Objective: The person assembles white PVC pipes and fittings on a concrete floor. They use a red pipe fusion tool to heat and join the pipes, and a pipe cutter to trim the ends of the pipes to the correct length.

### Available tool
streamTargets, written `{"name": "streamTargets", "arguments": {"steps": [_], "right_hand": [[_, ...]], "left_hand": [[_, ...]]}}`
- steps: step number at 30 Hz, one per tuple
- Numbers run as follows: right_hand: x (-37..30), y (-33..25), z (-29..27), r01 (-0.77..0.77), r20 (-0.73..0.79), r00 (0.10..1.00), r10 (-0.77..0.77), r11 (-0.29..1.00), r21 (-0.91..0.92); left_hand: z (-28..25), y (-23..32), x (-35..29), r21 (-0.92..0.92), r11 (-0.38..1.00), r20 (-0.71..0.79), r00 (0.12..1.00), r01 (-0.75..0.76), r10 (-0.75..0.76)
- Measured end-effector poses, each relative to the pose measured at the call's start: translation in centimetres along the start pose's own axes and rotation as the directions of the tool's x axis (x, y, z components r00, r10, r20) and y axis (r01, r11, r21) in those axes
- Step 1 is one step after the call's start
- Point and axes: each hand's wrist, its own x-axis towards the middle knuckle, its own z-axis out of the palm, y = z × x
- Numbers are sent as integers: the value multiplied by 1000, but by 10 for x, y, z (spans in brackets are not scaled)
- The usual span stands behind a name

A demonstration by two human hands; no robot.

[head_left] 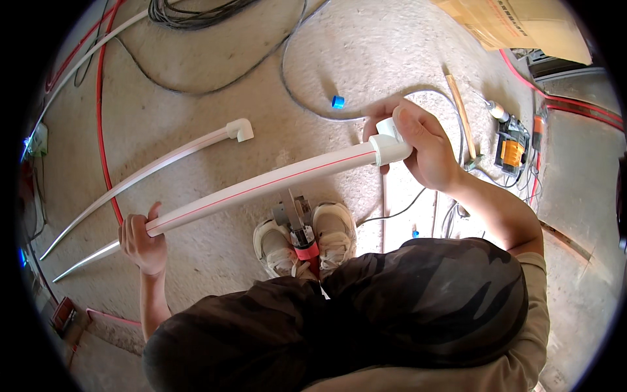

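Observation:
A white plastic pipe (261, 187) with a red stripe runs slantwise across in front of me, above the floor. My left hand (143, 243) is wrapped round it toward its far-left length. At its right end sits a white elbow fitting (390, 149), gripped by the fingers and thumb of my right hand (421, 140). On the floor beyond lies a second white pipe (173, 154) with its own elbow (240, 129) at the right end. Between my shoes stands a pipe-welding tool (297, 225) with a red-and-black handle, touched by neither hand.
A blue cap (337, 102) lies on the floor ahead. To the right are a hammer (461, 114), a black and orange power tool (511, 151) and tangled cables. A cardboard box (522, 26) stands far right; coiled black cable (189, 14) and a red hose (101, 117) lie far left.

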Motion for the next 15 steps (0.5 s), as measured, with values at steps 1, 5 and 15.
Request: {"name": "streamTargets", "arguments": {"steps": [1,5,15], "right_hand": [[-2,1,-1,-19,2,1000,19,1000,6],[-5,-4,-4,-23,45,999,24,999,-42],[-8,0,-14,166,107,984,-141,948,-273]], "left_hand": [[0,0,-1,10,1000,11,1000,2,-2],[-1,2,-5,8,1000,48,999,24,-25],[2,0,-5,-32,999,118,993,24,-20]]}}
